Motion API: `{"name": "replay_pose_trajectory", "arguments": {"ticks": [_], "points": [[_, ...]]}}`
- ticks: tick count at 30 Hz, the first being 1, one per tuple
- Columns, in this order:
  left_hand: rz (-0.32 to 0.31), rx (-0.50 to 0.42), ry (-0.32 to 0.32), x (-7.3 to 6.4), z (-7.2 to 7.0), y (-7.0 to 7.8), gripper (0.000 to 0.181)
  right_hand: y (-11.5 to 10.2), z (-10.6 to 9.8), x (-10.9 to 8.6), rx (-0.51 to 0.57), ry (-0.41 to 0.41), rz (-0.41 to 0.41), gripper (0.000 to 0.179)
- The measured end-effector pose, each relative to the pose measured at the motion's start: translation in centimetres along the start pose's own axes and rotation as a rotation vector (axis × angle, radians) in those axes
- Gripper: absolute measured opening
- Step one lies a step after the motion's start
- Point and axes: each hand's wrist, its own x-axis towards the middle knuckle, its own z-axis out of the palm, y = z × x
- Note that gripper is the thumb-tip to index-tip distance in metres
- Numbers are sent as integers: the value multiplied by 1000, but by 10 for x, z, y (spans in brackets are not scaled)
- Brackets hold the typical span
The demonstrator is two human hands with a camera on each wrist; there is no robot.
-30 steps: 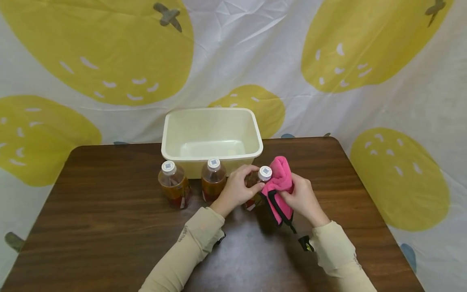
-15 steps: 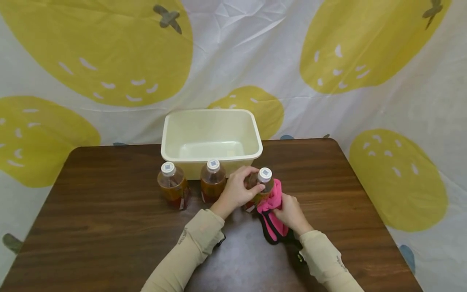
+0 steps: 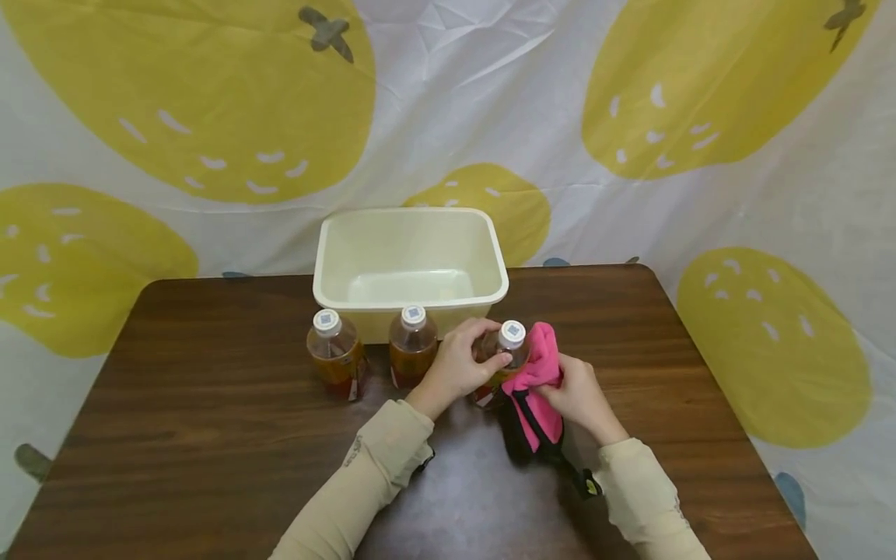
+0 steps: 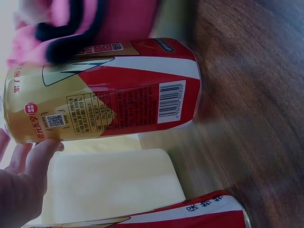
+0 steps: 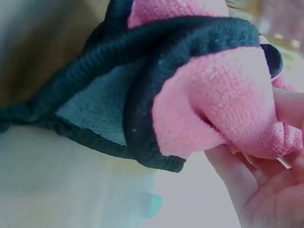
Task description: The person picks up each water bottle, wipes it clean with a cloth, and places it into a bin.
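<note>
My left hand (image 3: 458, 365) grips the rightmost bottle (image 3: 519, 358) near its shoulder, fingers behind and thumb in front. This bottle has a white cap, and its red and gold label (image 4: 137, 95) shows a barcode in the left wrist view. The bottle stands upright on the table. With my right hand (image 3: 579, 397) I hold a bunched pink cloth (image 3: 544, 362) with black edging against the bottle's right side. In the right wrist view the fleecy cloth (image 5: 228, 95) sits folded between thumb and fingers, its black-edged end hanging away from the hand.
Two similar capped bottles stand to the left, a middle bottle (image 3: 411, 359) and a leftmost bottle (image 3: 336, 364). Behind them a cream plastic bin (image 3: 378, 320) sits near the back edge of the brown wooden table (image 3: 210, 435). A fruit-print curtain (image 3: 448, 101) hangs behind the table.
My right hand slid the pink cloth down the bottle's side, then brought it partway back up. The left hand stays on the bottle, which stands in about the same place.
</note>
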Motion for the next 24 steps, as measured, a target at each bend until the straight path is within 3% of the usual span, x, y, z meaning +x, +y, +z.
{"name": "replay_pose_trajectory", "arguments": {"ticks": [6,12,24], "points": [[0,6,2,0,-2,0,36,-22,-16,6,-1,63,-46,18],[25,1,22,0,-2,-2,34,-37,-19,12,-41,107,-96,19],[13,-9,6,-1,2,0,37,-27,-34,4,-127,102,-111,19]]}}
